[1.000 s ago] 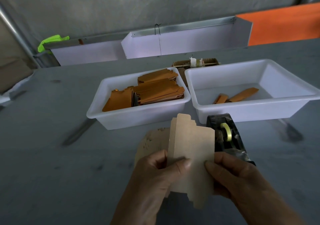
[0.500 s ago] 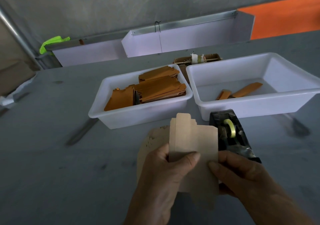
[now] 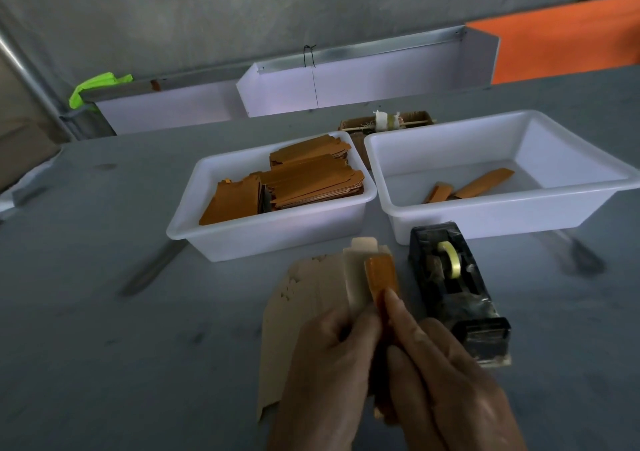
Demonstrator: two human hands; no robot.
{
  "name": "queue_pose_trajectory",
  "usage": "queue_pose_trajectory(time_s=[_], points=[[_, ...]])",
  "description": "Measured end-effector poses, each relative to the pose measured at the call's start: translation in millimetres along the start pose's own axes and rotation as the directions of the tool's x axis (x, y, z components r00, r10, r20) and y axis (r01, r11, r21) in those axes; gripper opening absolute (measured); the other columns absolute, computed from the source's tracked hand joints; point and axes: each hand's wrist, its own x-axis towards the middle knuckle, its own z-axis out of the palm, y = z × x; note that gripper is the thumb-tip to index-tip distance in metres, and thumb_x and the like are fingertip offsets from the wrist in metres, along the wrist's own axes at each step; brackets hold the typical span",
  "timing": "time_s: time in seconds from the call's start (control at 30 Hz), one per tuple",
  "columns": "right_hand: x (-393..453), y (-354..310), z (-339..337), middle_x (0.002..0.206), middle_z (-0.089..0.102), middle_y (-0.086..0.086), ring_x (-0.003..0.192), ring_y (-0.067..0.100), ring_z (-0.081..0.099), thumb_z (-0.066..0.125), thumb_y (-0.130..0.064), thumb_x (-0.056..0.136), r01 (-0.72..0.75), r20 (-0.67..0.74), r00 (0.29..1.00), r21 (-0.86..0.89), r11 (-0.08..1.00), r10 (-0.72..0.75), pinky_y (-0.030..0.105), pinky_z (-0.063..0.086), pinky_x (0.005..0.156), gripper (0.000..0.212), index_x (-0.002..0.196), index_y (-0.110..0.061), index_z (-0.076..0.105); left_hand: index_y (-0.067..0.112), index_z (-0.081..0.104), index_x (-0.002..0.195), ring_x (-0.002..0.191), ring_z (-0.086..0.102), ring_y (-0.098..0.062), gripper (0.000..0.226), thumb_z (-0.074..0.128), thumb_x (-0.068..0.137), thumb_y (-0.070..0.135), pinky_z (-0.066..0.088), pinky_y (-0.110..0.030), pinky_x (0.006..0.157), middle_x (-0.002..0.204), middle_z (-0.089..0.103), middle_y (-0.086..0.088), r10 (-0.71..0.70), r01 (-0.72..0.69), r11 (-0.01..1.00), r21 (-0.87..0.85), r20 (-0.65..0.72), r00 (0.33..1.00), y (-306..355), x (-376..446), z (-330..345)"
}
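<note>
Dim, soft daylight falls from the far side. Edges bow with wide-angle distortion. The near hands (image 3: pixel 398 374) look smeared and dark.

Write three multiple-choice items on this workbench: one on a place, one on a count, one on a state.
1. Where does the black tape dispenser stand?
A) inside the left tub
B) on the grey table, before the right-hand white plastic tub
C) behind both tubs

2. How many orange card pieces lie in that tub?
A) two
B) five
C) none

3. How is the folded orange-brown card blank held?
A) lying untouched
B) by the left hand and right hand together
C) by one hand alone

1B: it sits on the tabletop in front of that tub.
2A: two pieces show on its floor.
3B: both hands pinch it.
</note>
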Motion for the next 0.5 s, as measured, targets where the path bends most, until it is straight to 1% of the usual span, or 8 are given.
queue_pose_trajectory(time_s=[0.07,0.13,0.17,0.23,0.33,0.4,0.43,0.5], points=[[1,4,-4,0.067,0.06,-0.005,0.048,0.0,0.058,0.054,-0.018,0.084,0.015,0.041,0.999,0.007,1.0,-0.016,0.01,0.049,0.049,0.039,0.121,-0.006,0.062,0.016,0.074,0.081,0.064,0.063,-0.015,0.032,0.063,0.085,0.046,0.048,-0.021,0.055,0.069,0.067,-0.008,0.007,-0.004,0.999,-0.033,0.088,0.996,1,-2,-5],[2,7,-10,0.068,0.067,-0.005,0.053,-0.003,0.062,0.06,-0.006,0.087,-0.062,0.034,0.998,0.096,0.993,0.059,0.005,0.047,0.054,0.036,0.12,-0.019,0.064,0.019,0.074,0.081,0.062,0.063,-0.012,0.019,0.063,0.086,0.033,0.047,-0.019,0.054,0.065,0.067,-0.001,0.048,-0.051,0.998,0.032,0.101,0.994,1,-3,-9],[3,6,-13,0.07,0.069,-0.01,0.056,-0.004,0.063,0.063,-0.01,0.088,-0.172,0.087,0.984,0.202,0.964,0.157,0.002,0.046,0.054,0.035,0.117,-0.03,0.064,0.022,0.075,0.081,0.062,0.064,-0.01,0.015,0.062,0.088,0.026,0.047,-0.018,0.055,0.066,0.069,0.0,0.062,-0.069,0.994,0.08,0.09,0.994,1,-3,-11],[3,10,-17,0.074,0.067,-0.017,0.062,-0.005,0.064,0.068,-0.037,0.069,-0.327,0.09,0.945,0.297,0.897,0.315,0.0,0.043,0.054,0.039,0.107,-0.044,0.06,0.027,0.075,0.089,0.074,0.069,-0.012,0.015,0.061,0.089,0.021,0.05,-0.019,0.063,0.078,0.074,0.0,0.059,-0.076,0.989,0.125,0.136,0.989,2,-3,-17],[7,21,-20,0.081,0.071,-0.005,0.076,0.001,0.067,0.067,-0.051,0.05,-0.512,0.206,0.858,0.435,0.741,0.471,0.011,0.051,0.063,0.051,0.097,-0.033,0.066,0.024,0.074,0.1,0.091,0.07,-0.016,0.022,0.063,0.082,0.032,0.056,-0.026,0.076,0.093,0.075,-0.002,0.0,-0.04,0.989,0.141,0.276,0.961,8,-5,-19],[11,23,-19,0.08,0.073,0.006,0.076,0.016,0.071,0.073,-0.031,0.054,-0.641,0.404,0.759,0.598,0.48,0.51,0.031,0.055,0.068,0.042,0.094,-0.018,0.07,0.02,0.073,0.104,0.094,0.069,-0.017,0.032,0.061,0.078,0.034,0.056,-0.034,0.086,0.097,0.074,-0.003,-0.024,-0.019,0.986,0.168,0.247,0.969,8,-5,-18],[13,24,-19,0.078,0.073,0.01,0.073,0.022,0.071,0.072,-0.023,0.057,-0.664,0.439,0.735,0.62,0.418,0.516,0.037,0.055,0.067,0.037,0.092,-0.014,0.071,0.019,0.071,0.108,0.097,0.069,-0.015,0.033,0.06,0.08,0.033,0.055,-0.035,0.09,0.1,0.073,-0.002,-0.026,-0.017,0.981,0.191,0.221,0.975,7,-5,-17],[13,27,-19,0.077,0.072,0.012,0.073,0.026,0.07,0.07,-0.023,0.057,-0.679,0.442,0.725,0.589,0.438,0.529,0.04,0.055,0.069,0.031,0.087,-0.016,0.072,0.019,0.068,0.115,0.101,0.067,-0.012,0.032,0.058,0.087,0.029,0.052,-0.035,0.094,0.106,0.072,0.0,-0.041,-0.005,0.97,0.244,0.185,0.982,5,-5,-15]])
